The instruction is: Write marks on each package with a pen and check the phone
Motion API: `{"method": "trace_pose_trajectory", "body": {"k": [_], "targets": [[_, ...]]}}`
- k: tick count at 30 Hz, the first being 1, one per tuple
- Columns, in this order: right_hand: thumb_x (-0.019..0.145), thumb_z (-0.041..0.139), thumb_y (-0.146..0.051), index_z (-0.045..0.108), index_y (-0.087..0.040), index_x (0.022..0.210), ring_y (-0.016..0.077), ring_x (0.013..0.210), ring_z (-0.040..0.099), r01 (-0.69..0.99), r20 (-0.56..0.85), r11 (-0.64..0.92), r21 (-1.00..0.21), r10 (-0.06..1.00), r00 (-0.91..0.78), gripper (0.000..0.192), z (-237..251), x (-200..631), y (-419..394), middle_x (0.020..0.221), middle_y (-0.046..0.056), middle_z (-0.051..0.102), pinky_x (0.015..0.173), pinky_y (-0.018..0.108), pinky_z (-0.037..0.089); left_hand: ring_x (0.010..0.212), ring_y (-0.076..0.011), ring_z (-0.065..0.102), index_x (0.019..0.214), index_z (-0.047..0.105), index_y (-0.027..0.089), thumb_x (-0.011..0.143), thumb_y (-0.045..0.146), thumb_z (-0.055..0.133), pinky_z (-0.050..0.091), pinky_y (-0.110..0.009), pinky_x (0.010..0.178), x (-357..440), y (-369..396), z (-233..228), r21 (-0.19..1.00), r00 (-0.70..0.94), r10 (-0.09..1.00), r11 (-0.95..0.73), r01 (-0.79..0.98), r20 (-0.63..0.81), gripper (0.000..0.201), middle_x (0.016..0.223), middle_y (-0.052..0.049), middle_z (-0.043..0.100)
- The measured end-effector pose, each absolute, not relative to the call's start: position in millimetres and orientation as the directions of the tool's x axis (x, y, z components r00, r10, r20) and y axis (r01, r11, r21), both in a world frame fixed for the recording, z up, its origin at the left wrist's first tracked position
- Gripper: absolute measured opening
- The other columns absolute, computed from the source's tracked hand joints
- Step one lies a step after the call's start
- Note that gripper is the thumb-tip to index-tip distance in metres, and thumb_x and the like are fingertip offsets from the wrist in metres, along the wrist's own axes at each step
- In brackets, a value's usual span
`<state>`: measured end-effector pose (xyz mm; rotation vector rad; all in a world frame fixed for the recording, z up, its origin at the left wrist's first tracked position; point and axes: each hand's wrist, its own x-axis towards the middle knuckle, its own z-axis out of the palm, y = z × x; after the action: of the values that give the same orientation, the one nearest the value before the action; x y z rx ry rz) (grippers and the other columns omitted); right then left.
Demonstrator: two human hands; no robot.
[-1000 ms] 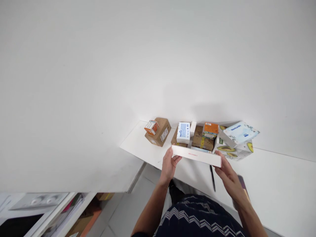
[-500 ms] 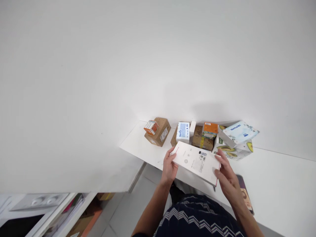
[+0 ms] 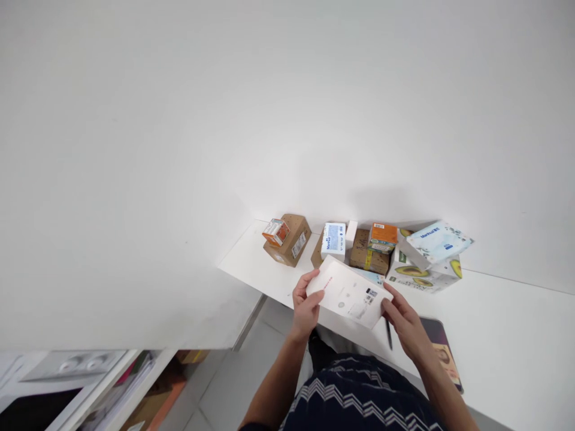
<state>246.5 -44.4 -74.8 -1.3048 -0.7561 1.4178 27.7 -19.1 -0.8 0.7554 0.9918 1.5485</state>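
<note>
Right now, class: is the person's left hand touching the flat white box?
Touching. The head view shows the left hand gripping the flat white box at its left end, thumb over the printed face, fingers behind.

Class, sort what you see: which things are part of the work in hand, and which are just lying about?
In hand:
left hand
right hand
flat white box, held by both

Lying about:
brown carton
avocado-print box
black pen
table

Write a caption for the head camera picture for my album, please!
Two hands, left and right, hold a flat white box above a white table.
</note>
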Motion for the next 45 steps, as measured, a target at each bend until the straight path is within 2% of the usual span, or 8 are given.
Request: {"method": "trace_pose_trajectory", "body": {"k": [4, 10, 16, 24, 30, 33, 37, 45], "targets": [[0.075, 0.071, -0.046, 0.050, -0.022, 0.139, 0.0205, 0.096, 0.064, -0.340, -0.341, -0.289, -0.895, 0.935, 0.102, 0.071, -82.7, 241.5, -42.6, 0.110, 0.005, 0.070, 0.088, 0.032, 0.052, 0.115, -0.0302, 0.057, 0.100, 0.071, 0.020, 0.060, 0.030, 0.079, 0.045, -0.037, 0.094, 26.4, -27.3, -1.6, 0.956, -0.095, 0.981, -0.189, -0.224, 0.172, 0.042, 0.121, -0.009, 0.066], [0.071, 0.076, -0.039, 0.048, -0.025, 0.140, 0.0253, 0.126, 0.053, -0.481, -0.269, -0.143, -0.865, 0.941, 0.205, 0.076, -68.4, 242.1, -41.9, 0.135, 0.009, 0.060, 0.105, 0.040, 0.042, 0.094, -0.0229, 0.060, 0.119, 0.063, 0.022, 0.066, 0.037, 0.077, 0.048, -0.031, 0.081, 19.9, -29.6, -0.7, 0.971, 0.051, 0.976, -0.207, -0.116, 0.214, 0.056, 0.108, -0.006, 0.065], [0.076, 0.074, -0.034, 0.054, -0.032, 0.135, 0.0257, 0.135, 0.043, -0.486, -0.160, -0.016, -0.874, 0.953, 0.256, 0.062, -51.7, 247.1, -43.0, 0.143, 0.006, 0.053, 0.113, 0.045, 0.032, 0.113, -0.0286, 0.052, 0.116, 0.064, 0.022, 0.069, 0.040, 0.074, 0.040, -0.037, 0.096, 19.4, -26.0, 7.2, 0.958, 0.149, 0.947, -0.282, -0.044, 0.286, 0.051, 0.122, -0.008, 0.056], [0.082, 0.068, -0.029, 0.054, -0.034, 0.134, 0.0260, 0.137, 0.040, -0.363, 0.004, 0.126, -0.923, 0.948, 0.319, 0.054, -27.3, 254.9, -56.3, 0.150, 0.003, 0.044, 0.113, 0.042, 0.031, 0.109, -0.0239, 0.054, 0.126, 0.052, 0.024, 0.070, 0.026, 0.074, 0.042, -0.034, 0.093, 12.0, -16.9, 9.0, 0.976, 0.263, 0.965, -0.045, 0.212, -0.013, 0.060, 0.125, -0.008, 0.055], [0.079, 0.068, -0.037, 0.052, -0.030, 0.134, 0.0253, 0.127, 0.052, -0.352, -0.092, 0.027, -0.936, 0.944, 0.317, 0.058, -63.6, 267.7, -39.4, 0.143, 0.005, 0.052, 0.106, 0.041, 0.041, 0.089, -0.0187, 0.057, 0.110, 0.061, 0.019, 0.068, 0.036, 0.078, 0.045, -0.028, 0.078, 10.2, -14.7, 6.9, 0.997, 0.234, 0.972, 0.019, 0.077, -0.037, 0.049, 0.099, -0.004, 0.062], [0.082, 0.058, -0.042, 0.050, -0.022, 0.133, 0.0251, 0.113, 0.062, 0.011, -0.206, -0.217, -0.976, 0.940, 0.271, 0.055, -113.2, 276.3, -27.5, 0.135, 0.011, 0.058, 0.096, 0.039, 0.048, 0.083, -0.0173, 0.055, 0.106, 0.063, 0.017, 0.068, 0.040, 0.078, 0.044, -0.027, 0.073, 9.9, -14.5, 9.8, 0.990, 0.201, 0.979, 0.012, 0.138, -0.040, 0.047, 0.092, -0.003, 0.062], [0.088, 0.045, -0.033, 0.052, -0.014, 0.125, 0.0254, 0.100, 0.067, 0.634, -0.398, -0.361, -0.684, 0.913, 0.091, 0.042, -171.5, 278.6, -27.1, 0.113, 0.016, 0.069, 0.090, 0.038, 0.048, 0.081, -0.0170, 0.056, 0.103, 0.063, 0.017, 0.068, 0.040, 0.077, 0.045, -0.027, 0.072, 11.5, -15.2, 12.0, 0.975, 0.151, 0.988, -0.017, 0.220, -0.017, 0.044, 0.091, -0.003, 0.063], [0.085, 0.049, -0.026, 0.060, -0.013, 0.092, 0.0375, 0.099, 0.067, 0.807, -0.568, -0.405, -0.429, 0.816, 0.108, 0.018, -215.0, 272.4, -48.7, 0.097, 0.025, 0.070, 0.084, 0.048, 0.046, 0.070, -0.0126, 0.054, 0.095, 0.057, 0.018, 0.067, 0.037, 0.079, 0.044, -0.023, 0.062, 19.1, -19.2, 9.1, 0.989, 0.023, 1.000, -0.019, 0.143, 0.015, 0.040, 0.078, 0.002, 0.058]]}}
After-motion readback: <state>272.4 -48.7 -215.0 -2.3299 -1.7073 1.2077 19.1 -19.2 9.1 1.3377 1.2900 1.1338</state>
